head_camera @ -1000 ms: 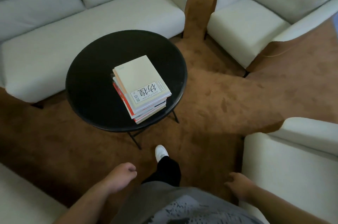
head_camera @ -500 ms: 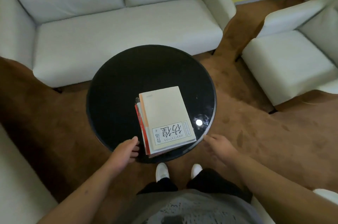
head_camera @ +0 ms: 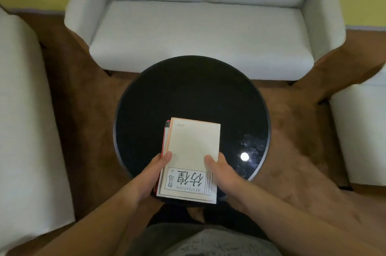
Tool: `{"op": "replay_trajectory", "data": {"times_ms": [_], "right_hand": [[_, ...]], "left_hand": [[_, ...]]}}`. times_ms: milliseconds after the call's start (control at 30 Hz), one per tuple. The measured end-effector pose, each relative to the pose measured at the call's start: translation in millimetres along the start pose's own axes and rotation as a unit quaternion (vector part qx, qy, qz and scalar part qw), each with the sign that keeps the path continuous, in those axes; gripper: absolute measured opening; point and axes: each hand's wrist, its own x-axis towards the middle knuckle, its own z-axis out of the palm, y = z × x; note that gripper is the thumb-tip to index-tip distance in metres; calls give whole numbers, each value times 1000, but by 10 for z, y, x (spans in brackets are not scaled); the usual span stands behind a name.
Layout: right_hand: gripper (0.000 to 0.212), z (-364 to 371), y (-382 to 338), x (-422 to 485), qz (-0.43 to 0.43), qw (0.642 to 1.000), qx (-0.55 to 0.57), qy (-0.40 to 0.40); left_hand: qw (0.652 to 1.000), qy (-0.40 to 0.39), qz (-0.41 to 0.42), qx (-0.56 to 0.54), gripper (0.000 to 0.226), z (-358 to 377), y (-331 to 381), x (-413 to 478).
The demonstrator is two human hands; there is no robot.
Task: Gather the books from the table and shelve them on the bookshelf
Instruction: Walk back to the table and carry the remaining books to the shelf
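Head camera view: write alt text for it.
Both hands, left hand and right hand, grip the sides of a stack of books on a round black table. A white sofa stands behind it.

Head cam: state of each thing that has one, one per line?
Stack of books: lying flat on the table, covers up, gripped at both sides.
Left hand: grip closed on the stack's left edge, thumb on the top cover.
Right hand: grip closed on the stack's right edge, thumb on top.
Round black table: upright, holding only the stack.
Sofa: unoccupied.
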Motion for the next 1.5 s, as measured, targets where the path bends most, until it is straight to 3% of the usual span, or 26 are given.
{"op": "replay_trajectory", "data": {"times_ms": [233,367,500,633,833,933,1100,1333,1500], "right_hand": [[50,-46,22,209,-26,997,31,-65],[54,-98,73,295,2,989,120,-88],[73,-202,86,428,139,962,179,-150],[87,-259,133,474,140,963,156,-169],[86,-286,338,360,129,973,99,-164],[102,-304,480,294,118,975,56,-179],[74,-413,405,227,71,980,-8,-185],[76,-350,450,81,84,981,30,-172],[75,-358,659,-8,83,980,47,-174]], "left_hand": [[998,55,12,-35,49,89,-69,95],[996,68,24,-59,53,166,-203,87],[993,69,32,-94,52,307,-395,59],[987,74,38,-140,48,396,-505,21],[976,93,40,-191,56,532,-786,-140],[976,86,43,-196,63,566,-904,-275],[977,108,62,-175,70,604,-1054,-366],[978,112,47,-172,48,616,-1091,-369],[981,99,41,-163,67,666,-1265,-450]]}}
